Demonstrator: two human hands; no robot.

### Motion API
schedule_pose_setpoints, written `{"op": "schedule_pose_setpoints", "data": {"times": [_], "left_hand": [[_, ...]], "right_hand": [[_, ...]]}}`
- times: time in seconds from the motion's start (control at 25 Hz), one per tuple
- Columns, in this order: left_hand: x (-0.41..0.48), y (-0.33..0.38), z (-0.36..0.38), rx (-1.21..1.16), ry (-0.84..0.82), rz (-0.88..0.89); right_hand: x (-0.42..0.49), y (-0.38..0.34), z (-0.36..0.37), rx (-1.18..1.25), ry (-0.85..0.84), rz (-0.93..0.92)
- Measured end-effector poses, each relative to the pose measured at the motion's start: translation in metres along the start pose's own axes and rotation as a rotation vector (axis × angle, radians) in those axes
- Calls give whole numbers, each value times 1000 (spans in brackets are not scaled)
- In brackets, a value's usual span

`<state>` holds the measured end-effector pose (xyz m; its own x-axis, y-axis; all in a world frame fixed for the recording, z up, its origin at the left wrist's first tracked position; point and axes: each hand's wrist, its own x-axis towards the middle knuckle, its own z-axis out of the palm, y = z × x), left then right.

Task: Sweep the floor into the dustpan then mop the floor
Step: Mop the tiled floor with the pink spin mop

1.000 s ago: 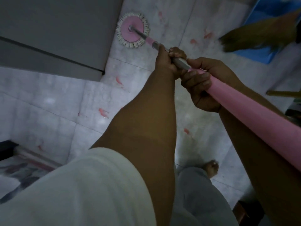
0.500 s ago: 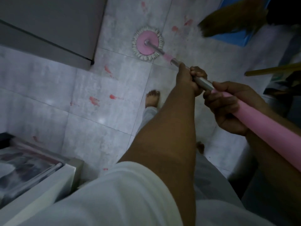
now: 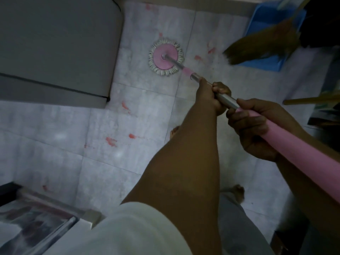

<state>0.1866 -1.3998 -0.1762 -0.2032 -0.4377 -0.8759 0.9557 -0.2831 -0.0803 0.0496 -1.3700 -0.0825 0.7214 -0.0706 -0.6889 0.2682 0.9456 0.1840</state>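
Both hands grip the mop handle [image 3: 225,100], the left hand [image 3: 211,96] curled round its metal part and the right hand [image 3: 252,129] wrapped round the pink grip behind it, while the round mop head [image 3: 166,59] lies flat on the tiled floor [image 3: 73,137] beside a grey cabinet [image 3: 55,43], near the broom [image 3: 261,45] and blue dustpan [image 3: 265,17]

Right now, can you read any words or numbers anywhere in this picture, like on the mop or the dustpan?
No text can be read anywhere.
The pink mop, the blue dustpan and the grey cabinet show no writing, label or number.
The patterned surface at the lower left is too blurred to tell whether it carries any print.
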Motion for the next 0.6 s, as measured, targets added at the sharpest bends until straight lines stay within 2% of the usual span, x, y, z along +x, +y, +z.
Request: {"op": "schedule_pose_setpoints", "data": {"times": [0.36,0.6], "left_hand": [[68,191,68,106,-21,86],[100,251,87,58,41,141]], "right_hand": [[153,-97,106,-52,-74,-42],[206,-135,130,-44,-112,-32]]}}
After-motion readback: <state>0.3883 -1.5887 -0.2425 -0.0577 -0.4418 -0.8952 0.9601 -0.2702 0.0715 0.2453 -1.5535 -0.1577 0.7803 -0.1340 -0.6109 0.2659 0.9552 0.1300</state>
